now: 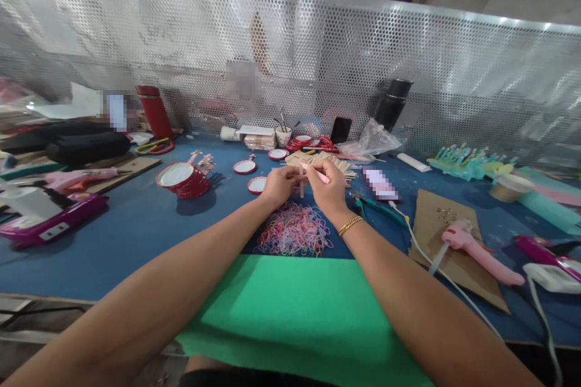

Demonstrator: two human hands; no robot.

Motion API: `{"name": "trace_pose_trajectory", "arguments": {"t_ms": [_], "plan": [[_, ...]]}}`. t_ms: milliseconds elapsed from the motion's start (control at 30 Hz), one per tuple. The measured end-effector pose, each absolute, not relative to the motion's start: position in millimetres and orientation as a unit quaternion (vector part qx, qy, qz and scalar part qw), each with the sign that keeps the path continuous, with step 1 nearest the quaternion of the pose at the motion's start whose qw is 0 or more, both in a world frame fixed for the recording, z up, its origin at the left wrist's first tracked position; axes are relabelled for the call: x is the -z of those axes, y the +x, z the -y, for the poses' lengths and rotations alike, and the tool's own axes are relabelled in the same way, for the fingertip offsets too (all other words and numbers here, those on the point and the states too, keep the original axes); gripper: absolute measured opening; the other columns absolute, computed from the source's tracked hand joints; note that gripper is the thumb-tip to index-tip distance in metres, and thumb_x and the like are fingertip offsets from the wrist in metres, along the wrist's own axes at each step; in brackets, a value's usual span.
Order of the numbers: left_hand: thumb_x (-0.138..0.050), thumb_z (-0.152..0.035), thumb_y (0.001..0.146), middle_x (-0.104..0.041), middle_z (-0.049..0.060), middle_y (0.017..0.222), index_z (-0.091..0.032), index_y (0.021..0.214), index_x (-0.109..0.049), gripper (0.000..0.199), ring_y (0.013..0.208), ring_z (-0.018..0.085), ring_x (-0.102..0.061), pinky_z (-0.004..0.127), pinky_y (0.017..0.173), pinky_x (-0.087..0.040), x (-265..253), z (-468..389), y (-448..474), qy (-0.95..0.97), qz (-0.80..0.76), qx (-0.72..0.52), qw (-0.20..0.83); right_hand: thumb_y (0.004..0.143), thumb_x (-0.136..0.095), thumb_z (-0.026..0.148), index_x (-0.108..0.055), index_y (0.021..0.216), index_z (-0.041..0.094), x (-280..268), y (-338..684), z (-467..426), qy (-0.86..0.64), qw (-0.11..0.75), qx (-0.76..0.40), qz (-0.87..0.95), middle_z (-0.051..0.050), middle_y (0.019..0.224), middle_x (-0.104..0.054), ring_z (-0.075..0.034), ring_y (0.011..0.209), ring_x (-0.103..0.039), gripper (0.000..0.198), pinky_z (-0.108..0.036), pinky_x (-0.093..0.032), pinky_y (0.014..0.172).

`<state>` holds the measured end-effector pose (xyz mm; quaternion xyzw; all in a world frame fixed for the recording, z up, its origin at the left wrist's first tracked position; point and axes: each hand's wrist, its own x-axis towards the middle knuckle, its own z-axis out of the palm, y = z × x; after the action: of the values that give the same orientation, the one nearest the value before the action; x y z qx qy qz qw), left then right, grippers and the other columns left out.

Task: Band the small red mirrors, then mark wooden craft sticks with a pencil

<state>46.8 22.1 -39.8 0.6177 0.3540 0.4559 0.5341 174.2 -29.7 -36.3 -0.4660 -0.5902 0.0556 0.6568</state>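
Note:
My left hand point(282, 186) is closed on a flat, pale wooden stick point(302, 186), held upright by the fingertips. A pink pen-shaped tool point(321, 176) is pinched in my right hand point(330, 186), its far end close to the top of the stick. Both hands hover over a loose pile of small multicoloured rubber bands point(295, 231). Behind them more wooden sticks point(351, 170) lie spread on the blue table. A green sheet point(295, 308) covers the near edge between my forearms.
Left stand a stack of red-rimmed round pieces point(181, 178) and a purple power strip point(59, 221). On the right are green-handled pliers point(384, 210), a phone point(381, 184), and a pink glue gun point(476, 248) on cardboard point(424, 211). A perforated metal panel point(290, 42) closes the back.

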Motion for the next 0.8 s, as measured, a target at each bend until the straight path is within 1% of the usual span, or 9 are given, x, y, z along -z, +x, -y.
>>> {"name": "trace_pose_trajectory", "arguments": {"t_ms": [200,433,600,800], "plan": [[-0.085,-0.038,0.058,-0.073,0.005,0.077,-0.015,0.078,-0.068,0.034,0.072,0.021,-0.069,0.029,0.060,-0.056,40.5,-23.3,46.5,0.607,-0.358,-0.454,0.546,0.087,-0.060,0.033,-0.059,0.074,0.022,37.0,176.2,28.0,-0.473,0.662,-0.048,0.579,0.000,0.074,-0.065,-0.017,0.071,-0.058,0.017,-0.030,-0.044,0.070],[-0.083,-0.037,0.061,-0.072,0.004,0.075,-0.015,0.077,-0.069,0.031,0.068,0.019,-0.068,0.029,0.058,-0.055,36.5,-19.8,46.8,0.616,-0.361,-0.455,0.532,0.087,-0.062,0.038,-0.062,0.075,0.022,36.7,174.5,28.9,-0.470,0.659,-0.055,0.585,0.000,0.073,-0.066,-0.017,0.070,-0.060,0.020,-0.030,-0.044,0.069],[-0.084,-0.036,0.061,-0.072,0.004,0.076,-0.015,0.078,-0.069,0.030,0.072,0.021,-0.069,0.029,0.061,-0.055,36.2,-19.7,46.5,0.616,-0.369,-0.450,0.531,0.086,-0.060,0.035,-0.060,0.074,0.022,40.2,179.1,24.6,-0.483,0.661,-0.049,0.572,0.000,0.074,-0.065,-0.018,0.072,-0.058,0.018,-0.030,-0.044,0.069],[-0.083,-0.036,0.062,-0.072,0.005,0.076,-0.015,0.079,-0.069,0.031,0.071,0.021,-0.070,0.031,0.060,-0.056,38.2,-21.5,46.7,0.608,-0.361,-0.454,0.542,0.087,-0.059,0.034,-0.060,0.075,0.022,38.0,175.9,28.0,-0.469,0.662,-0.056,0.582,0.000,0.074,-0.064,-0.017,0.071,-0.058,0.018,-0.029,-0.044,0.069]]}}
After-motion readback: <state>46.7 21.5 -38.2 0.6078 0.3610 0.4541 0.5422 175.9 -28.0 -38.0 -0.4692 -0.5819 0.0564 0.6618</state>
